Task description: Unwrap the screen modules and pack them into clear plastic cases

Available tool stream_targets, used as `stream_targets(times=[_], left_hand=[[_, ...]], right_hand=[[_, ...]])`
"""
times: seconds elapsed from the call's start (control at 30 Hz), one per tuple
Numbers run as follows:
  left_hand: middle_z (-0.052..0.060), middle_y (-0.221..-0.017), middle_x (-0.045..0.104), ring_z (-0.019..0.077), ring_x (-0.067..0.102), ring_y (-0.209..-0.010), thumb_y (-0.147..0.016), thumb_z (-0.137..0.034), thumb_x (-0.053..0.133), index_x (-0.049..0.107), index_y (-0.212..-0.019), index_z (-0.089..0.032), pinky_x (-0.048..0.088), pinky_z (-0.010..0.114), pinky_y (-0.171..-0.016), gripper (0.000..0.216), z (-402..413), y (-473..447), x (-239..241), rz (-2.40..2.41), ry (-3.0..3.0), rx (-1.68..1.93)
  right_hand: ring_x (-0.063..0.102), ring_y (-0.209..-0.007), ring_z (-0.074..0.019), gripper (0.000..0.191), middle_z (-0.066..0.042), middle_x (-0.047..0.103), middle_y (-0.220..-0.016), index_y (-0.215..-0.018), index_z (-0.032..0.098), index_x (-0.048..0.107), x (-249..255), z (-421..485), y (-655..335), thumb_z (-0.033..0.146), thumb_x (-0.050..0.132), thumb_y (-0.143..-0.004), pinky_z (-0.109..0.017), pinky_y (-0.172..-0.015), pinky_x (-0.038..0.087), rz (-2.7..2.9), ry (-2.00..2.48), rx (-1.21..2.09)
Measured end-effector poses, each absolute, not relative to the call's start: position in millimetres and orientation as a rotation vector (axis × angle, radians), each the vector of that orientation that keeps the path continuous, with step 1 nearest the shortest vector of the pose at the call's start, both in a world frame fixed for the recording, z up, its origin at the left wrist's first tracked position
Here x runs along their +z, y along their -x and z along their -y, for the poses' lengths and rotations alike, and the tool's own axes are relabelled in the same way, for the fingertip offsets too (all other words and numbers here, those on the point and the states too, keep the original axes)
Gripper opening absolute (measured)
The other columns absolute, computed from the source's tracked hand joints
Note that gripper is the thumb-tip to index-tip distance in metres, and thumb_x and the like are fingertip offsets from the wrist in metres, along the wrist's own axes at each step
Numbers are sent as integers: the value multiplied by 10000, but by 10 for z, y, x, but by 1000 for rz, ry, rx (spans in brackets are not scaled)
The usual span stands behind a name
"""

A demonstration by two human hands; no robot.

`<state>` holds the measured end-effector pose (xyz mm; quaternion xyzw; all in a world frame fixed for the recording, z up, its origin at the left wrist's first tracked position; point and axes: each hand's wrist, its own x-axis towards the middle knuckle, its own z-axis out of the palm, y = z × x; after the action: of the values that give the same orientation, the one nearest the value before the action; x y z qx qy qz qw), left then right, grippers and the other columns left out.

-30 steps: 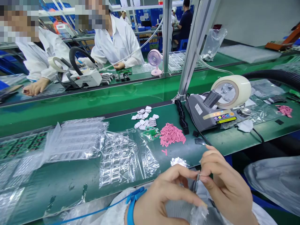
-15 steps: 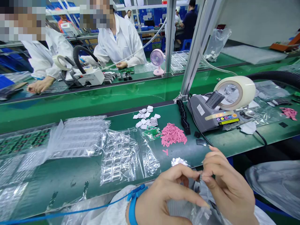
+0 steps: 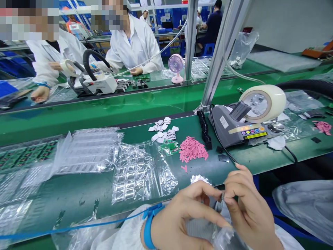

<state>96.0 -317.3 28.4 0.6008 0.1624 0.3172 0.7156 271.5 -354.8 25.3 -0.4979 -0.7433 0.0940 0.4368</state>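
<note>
Both of my hands meet low at the front, over my lap. My left hand (image 3: 182, 218), with a blue wrist strap (image 3: 148, 225), curls its fingers and pinches toward a small thin dark part (image 3: 222, 201). My right hand (image 3: 247, 205) pinches that same part from the other side with thumb and fingers. Clear film (image 3: 223, 238) bunches under both hands. On the green table just ahead lie a pile of pink strips (image 3: 192, 149), a small green circuit board (image 3: 169, 147), white squares (image 3: 163, 130) and a crumpled bit of foil (image 3: 199, 179).
A grey tape dispenser (image 3: 239, 128) with a large white roll (image 3: 265, 102) stands right. Clear blister trays (image 3: 135, 172) and bags cover the left. A row of black parts (image 3: 204, 130) lies beside the dispenser. Two white-coated people work across the green conveyor (image 3: 104, 111). A plastic-covered bin (image 3: 307, 205) sits lower right.
My hands stay together on the small part with only slight finger shifts. The person at far left has lifted a hand to the tape roll. The view has drifted slightly.
</note>
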Motion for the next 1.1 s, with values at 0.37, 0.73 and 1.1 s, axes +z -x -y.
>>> stream_targets(times=[0.37,0.73,1.1], left_hand=[[88,-1100,540,250,516,-1038,-584,-442,770,755,-856,-273,381,443,-977,320,3210,-1044,239,-316,-915,802],[53,-1240,465,236,492,-1139,-731,-340,673,705,-1011,-328,386,340,-987,282,3251,-975,177,-278,-1200,977],[64,-1126,642,213,571,-1026,-772,-411,613,683,-1057,-327,424,337,-958,305,3283,-1002,134,-544,-1694,845]], right_hand=[[506,-651,-131,127,37,504,-685,-788,218,490,326,3499,-2663,97,487,-825,-412,-952,321,1741,1192,267],[516,-657,-124,85,36,510,-704,-790,209,485,400,3485,-2621,149,519,-840,-378,-865,377,1647,1234,388],[555,-628,-124,106,22,527,-687,-744,230,521,347,3481,-2678,242,524,-849,-209,-548,475,1518,1223,765]])
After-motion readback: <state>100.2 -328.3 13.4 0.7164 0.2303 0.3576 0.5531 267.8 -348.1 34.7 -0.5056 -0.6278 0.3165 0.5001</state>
